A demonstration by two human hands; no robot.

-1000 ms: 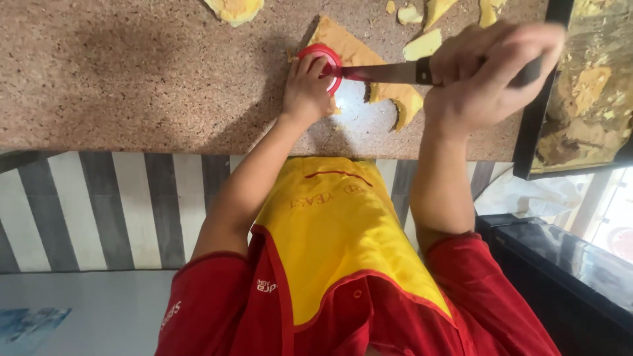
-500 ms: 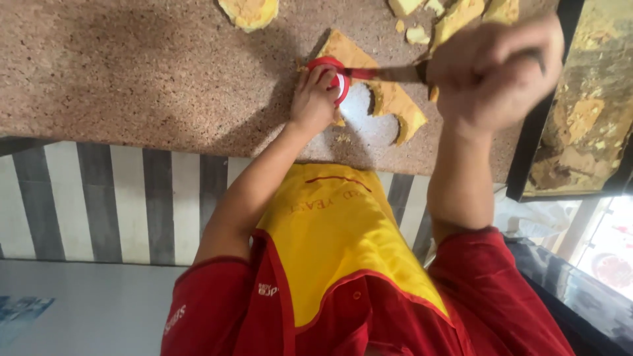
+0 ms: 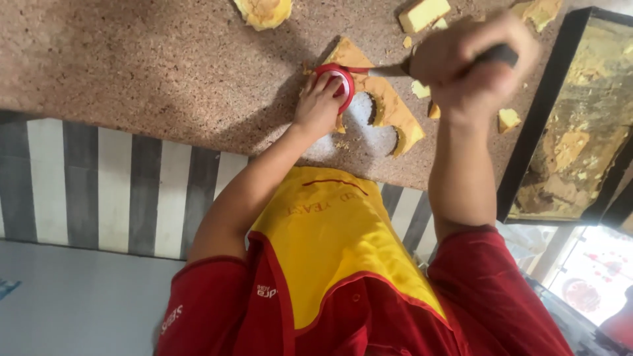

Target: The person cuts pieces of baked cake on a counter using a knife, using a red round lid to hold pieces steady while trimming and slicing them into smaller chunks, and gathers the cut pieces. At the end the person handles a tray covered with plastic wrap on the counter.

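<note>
My left hand [image 3: 318,109] presses down on a round red ring cutter [image 3: 341,74] that sits on a flat yellow cake piece [image 3: 390,112] on the speckled counter [image 3: 165,66]. The cake piece has curved cut-outs along its edge. My right hand [image 3: 471,66], blurred, grips the dark handle of a knife [image 3: 386,68]. Its blade points left and reaches the rim of the red ring.
Yellow cake scraps [image 3: 423,13] and another scrap [image 3: 264,10] lie along the far side of the counter. A dark baking tray [image 3: 580,132] with cake residue stands at the right. A grey-and-white striped counter front [image 3: 99,191] lies below, and my red and yellow apron is at the bottom.
My left hand stays on the red ring. My right hand and the knife have shifted slightly at the ring's edge, and the view has tilted so more cake scraps show.
</note>
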